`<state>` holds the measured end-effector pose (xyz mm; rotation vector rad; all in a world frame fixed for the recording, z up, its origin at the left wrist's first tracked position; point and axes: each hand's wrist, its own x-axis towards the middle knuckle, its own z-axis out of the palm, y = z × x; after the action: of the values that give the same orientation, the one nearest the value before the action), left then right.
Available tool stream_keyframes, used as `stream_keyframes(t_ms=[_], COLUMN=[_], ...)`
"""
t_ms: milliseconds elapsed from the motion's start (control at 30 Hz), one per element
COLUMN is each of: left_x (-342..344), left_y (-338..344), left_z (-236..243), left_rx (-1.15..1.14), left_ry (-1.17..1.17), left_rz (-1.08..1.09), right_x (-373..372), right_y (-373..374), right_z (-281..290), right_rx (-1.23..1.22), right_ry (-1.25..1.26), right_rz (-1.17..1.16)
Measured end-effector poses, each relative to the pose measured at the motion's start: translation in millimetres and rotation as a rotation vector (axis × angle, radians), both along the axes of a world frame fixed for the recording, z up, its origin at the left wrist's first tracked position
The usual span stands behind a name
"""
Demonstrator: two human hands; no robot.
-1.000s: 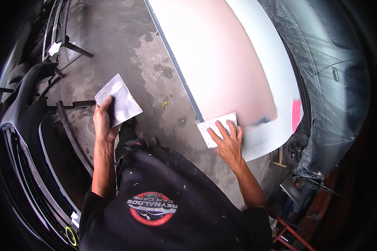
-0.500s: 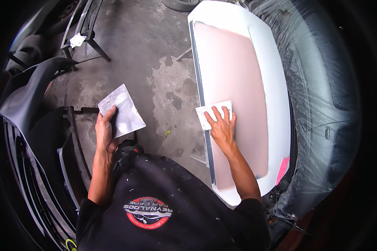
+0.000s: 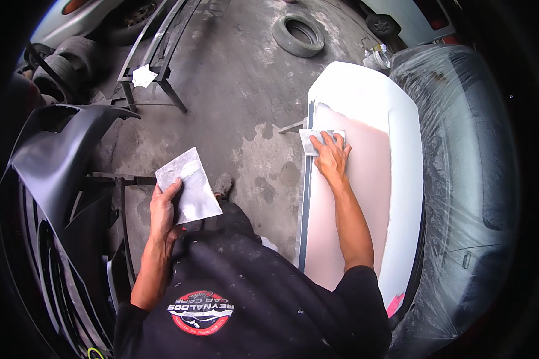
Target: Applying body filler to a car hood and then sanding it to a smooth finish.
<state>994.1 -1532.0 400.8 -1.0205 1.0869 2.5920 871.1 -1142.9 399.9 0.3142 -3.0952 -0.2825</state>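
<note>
My left hand grips a thin, square, silvery-grey plate by its near left edge, thumb on top. Pale smears mark its face, which is tilted toward me. To the right, my right hand is on a flat, pale rectangular plate, fingers spread over its top. That plate lies against a white car panel, over its left edge. A smooth pinkish patch covers much of the panel, and the right hand is near the patch's far end. The underside of the pale plate is hidden.
A plastic-covered car stands right of the panel. Dark bumper parts crowd the left side. Farther off are a metal stand and a loose tyre on the stained concrete floor. Pink tape marks the panel's near right corner.
My right hand has slid away from me along the panel with the pale plate, from mid-patch toward its far end. The left hand still holds the square plate. The view takes in more distance.
</note>
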Motion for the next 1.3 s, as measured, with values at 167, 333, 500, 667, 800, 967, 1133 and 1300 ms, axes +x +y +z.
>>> stream_keyframes(t_ms=[167,333,500,667,800,967,1133,1300], left_x=[-61,-135,-206,-299,-361,-447,-525,-559], left_y=[5,24,43,80,129,112,86,90], left_z=[2,14,22,15,42,46,93,54], left_rx=[-0.08,-0.146,-0.156,0.226,0.46,0.478,0.368,0.078], left_ry=[0.043,0.108,0.126,0.208,0.141,0.139,0.443,0.635], left_rz=[0.075,0.124,-0.026,-0.41,-0.743,-0.926,-1.123,-1.415], right_x=[-82,-170,-199,-186,-200,-204,-185,-180], right_y=[13,14,3,-18,-37,-55,-94,-145], right_z=[-2,28,118,157,109,74,61,63], right_rx=[-0.034,-0.048,-0.248,-1.447,-1.893,-1.704,-1.051,-1.275], right_ry=[0.066,0.117,0.317,-0.073,-0.18,-0.204,-0.123,0.395], right_rz=[0.077,0.123,0.172,-0.002,-0.288,-0.654,-0.807,-1.044])
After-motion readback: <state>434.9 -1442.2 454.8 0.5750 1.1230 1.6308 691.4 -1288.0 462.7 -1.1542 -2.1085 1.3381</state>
